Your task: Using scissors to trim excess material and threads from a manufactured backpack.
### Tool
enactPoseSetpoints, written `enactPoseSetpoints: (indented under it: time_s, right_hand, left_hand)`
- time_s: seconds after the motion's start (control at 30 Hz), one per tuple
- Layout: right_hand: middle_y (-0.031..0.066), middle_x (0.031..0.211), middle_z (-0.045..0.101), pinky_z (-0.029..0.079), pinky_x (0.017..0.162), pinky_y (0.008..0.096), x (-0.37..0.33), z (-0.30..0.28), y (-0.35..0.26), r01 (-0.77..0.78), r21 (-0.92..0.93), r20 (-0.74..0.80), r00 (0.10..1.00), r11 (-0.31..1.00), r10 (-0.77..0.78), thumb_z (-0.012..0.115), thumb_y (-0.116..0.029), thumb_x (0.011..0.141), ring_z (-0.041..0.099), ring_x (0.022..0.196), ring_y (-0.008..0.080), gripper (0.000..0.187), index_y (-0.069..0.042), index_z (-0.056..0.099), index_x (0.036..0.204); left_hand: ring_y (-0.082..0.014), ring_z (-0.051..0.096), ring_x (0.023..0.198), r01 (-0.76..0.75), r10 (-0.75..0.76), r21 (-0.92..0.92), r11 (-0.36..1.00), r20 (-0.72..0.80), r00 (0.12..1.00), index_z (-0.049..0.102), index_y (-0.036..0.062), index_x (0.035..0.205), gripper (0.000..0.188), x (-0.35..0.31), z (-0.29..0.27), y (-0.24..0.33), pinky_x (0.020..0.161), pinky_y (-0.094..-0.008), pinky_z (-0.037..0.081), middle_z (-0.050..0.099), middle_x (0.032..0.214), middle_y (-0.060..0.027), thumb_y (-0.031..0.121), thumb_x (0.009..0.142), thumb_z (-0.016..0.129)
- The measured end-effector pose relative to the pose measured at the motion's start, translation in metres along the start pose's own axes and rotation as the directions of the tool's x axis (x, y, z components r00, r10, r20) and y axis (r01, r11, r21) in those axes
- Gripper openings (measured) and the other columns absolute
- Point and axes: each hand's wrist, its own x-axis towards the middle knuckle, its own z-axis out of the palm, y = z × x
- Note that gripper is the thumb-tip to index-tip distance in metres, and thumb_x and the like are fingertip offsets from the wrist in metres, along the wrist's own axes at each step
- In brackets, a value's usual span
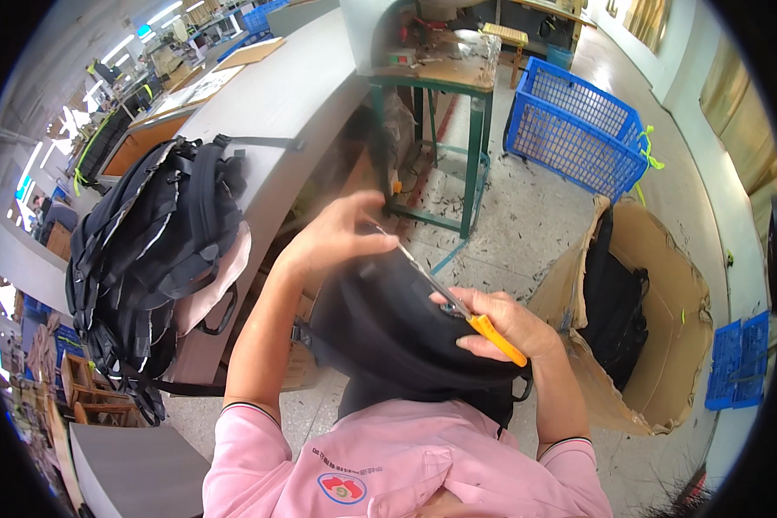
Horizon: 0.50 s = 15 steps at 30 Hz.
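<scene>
A black backpack (388, 311) lies across my lap, partly blurred. My right hand (514, 324) is closed around scissors with orange handles (497, 339), their blades pointing up and left over the bag. Above the bag's upper left part is my left hand (341, 233), smeared by motion. Its thumb and fingers look spread apart, with the thumb close to the blade tips. I can make out nothing gripped in it.
Stacked black backpacks (168, 233) lie on the long grey table (276, 112) to my left. At right stands an open cardboard box (673, 337) with black bags inside. A blue plastic crate (570, 129) and a green-framed stand (475, 164) are ahead; dark scraps litter the floor.
</scene>
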Motion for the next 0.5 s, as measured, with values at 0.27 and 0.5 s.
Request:
enactPoseSetpoints:
  time_s: [0.27,0.5]
  right_hand:
    - [0.0154,0.078,0.055,0.044,0.066,0.0306,-0.042,-0.013,0.022,-0.374,-0.071,-0.267,0.9,0.925,0.344,0.072,-0.01,0.07,0.052,0.065,0.0228,0.057,-0.003,0.048,0.121]
    - [0.0122,0.085,0.053,0.043,0.068,0.0298,-0.111,-0.009,0.033,-0.558,-0.002,-0.347,0.778,0.83,0.523,0.077,-0.021,0.067,0.05,0.072,0.0192,0.062,-0.001,0.048,0.118]
  left_hand:
    - [-0.0125,0.059,0.076,0.075,-0.177,-0.396,0.915,-0.227,0.958,0.06,-0.0039,0.1,0.038,-0.024,0.025,-0.023,0.073,-0.0236,0.047,0.063,0.086,-0.006,0.0,0.063,0.068]
    - [-0.013,0.059,0.077,-0.067,-0.139,-0.511,0.857,-0.354,0.925,0.06,-0.0012,0.097,0.027,-0.034,0.019,-0.069,0.074,-0.0255,0.047,0.064,0.086,-0.006,-0.001,0.071,0.065]
